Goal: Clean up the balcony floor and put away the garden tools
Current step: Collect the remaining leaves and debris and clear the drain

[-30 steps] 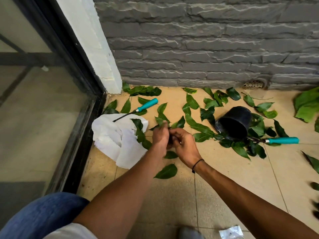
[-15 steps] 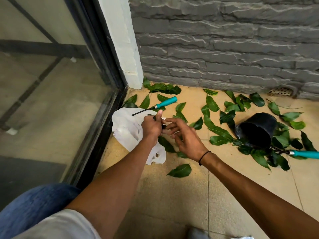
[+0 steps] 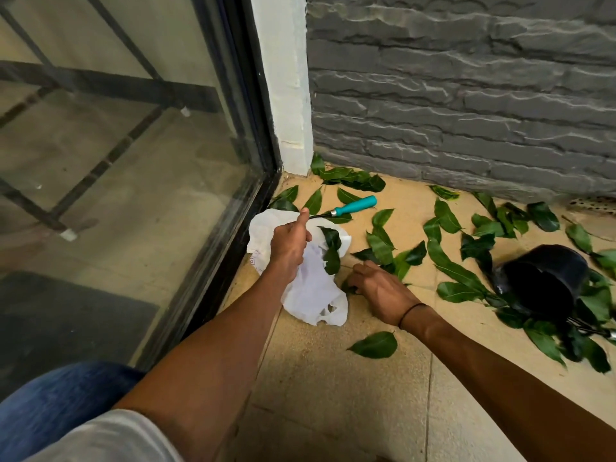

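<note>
A white plastic bag (image 3: 313, 288) lies on the tan floor tiles by the glass door, with a few green leaves (image 3: 331, 248) at its mouth. My left hand (image 3: 290, 243) grips the bag's upper edge, thumb raised. My right hand (image 3: 376, 285) is down on the floor just right of the bag, its fingers curled onto a dark leaf (image 3: 348, 285). A teal-handled garden tool (image 3: 356, 205) lies beyond the bag, its metal end hidden behind my left thumb. Several loose leaves (image 3: 446, 258) are scattered to the right. One leaf (image 3: 375, 343) lies below my right wrist.
A black pot (image 3: 546, 278) lies on its side at the right among leaves, with a second tool's metal shaft (image 3: 593, 328) under it at the frame edge. The glass door frame (image 3: 233, 248) bounds the left. A grey brick wall (image 3: 466, 128) closes the back.
My left hand moved left onto the bag and now grips its edge. My right hand dropped to the floor beside the bag. The view swung left, pushing the pot to the right edge.
</note>
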